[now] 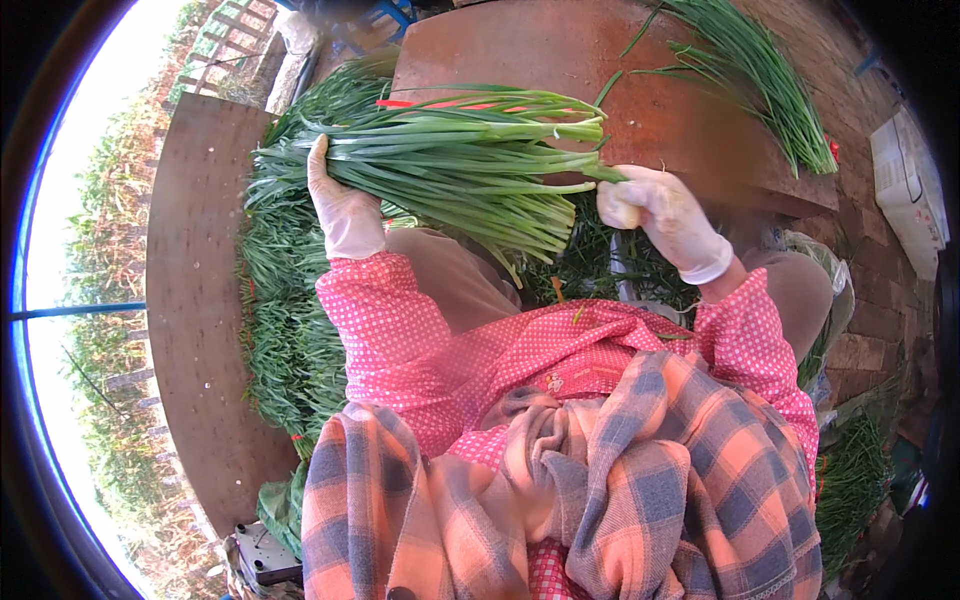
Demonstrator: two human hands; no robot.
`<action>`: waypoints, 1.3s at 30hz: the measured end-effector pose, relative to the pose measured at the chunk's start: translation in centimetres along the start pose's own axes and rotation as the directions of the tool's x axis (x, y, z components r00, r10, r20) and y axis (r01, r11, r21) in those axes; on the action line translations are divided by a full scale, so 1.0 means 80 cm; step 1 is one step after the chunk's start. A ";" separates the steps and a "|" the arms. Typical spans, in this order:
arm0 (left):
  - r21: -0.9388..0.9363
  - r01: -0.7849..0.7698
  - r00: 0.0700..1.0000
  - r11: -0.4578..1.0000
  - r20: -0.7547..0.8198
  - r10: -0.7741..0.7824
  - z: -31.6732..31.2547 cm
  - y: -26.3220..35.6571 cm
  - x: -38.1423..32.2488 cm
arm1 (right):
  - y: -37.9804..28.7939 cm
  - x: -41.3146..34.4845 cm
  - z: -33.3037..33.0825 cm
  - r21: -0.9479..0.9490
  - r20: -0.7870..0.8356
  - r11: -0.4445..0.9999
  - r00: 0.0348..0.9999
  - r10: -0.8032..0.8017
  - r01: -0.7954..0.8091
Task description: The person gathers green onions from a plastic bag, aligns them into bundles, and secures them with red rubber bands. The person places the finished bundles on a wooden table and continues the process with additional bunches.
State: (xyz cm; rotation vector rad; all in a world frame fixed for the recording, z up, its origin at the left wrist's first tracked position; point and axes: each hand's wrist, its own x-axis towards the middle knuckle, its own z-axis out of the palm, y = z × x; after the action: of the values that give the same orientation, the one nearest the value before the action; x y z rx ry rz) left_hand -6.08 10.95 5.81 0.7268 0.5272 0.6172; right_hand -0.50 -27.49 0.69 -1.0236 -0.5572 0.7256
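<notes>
A thick bunch of garlic chives lies sideways above my lap, pale stem ends to the right. My left hand, in a thin whitish glove, grips it around the leafy part, thumb on top and fingers hidden beneath. At the stem ends, my gloved right hand has its fingers closed on a green stalk end. A red strip shows behind the bunch's upper edge; its full length is hidden.
Beyond the bunch stands a reddish-brown board, with more chives across its right side. Tied bunches are piled at my left beside a wooden panel. A white box sits on the brick floor at right. Loose leaves lie between my knees.
</notes>
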 end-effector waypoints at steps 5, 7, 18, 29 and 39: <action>-0.013 -0.036 0.999 0.999 -0.003 0.036 -0.011 0.015 0.003 | -0.037 -0.047 -0.052 0.038 0.012 0.999 0.999 -0.035 0.035; 0.011 -0.055 0.998 0.998 -0.010 0.056 -0.014 0.019 0.004 | -0.037 -0.058 -0.074 -0.565 -0.133 0.750 0.935 0.329 -0.344; -0.066 -0.030 0.990 0.997 0.134 0.039 0.015 -0.011 -0.005 | -0.011 0.029 0.013 -0.496 -0.033 0.868 0.998 -0.055 0.031; -0.208 -0.033 0.907 0.977 0.405 0.117 0.015 -0.003 -0.012 | -0.005 0.001 -0.013 -0.796 0.004 0.600 0.993 -0.119 0.075; -0.322 -0.090 0.829 0.942 0.500 0.250 -0.012 0.004 -0.011 | 0.001 -0.046 -0.041 -0.823 -0.145 0.560 0.989 -0.035 -0.101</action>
State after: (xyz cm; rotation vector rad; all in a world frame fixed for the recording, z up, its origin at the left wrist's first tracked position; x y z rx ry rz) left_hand -7.37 10.98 5.61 0.6366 -0.1535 0.6085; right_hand -0.54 -32.09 -1.08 -1.9780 -0.7799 0.3787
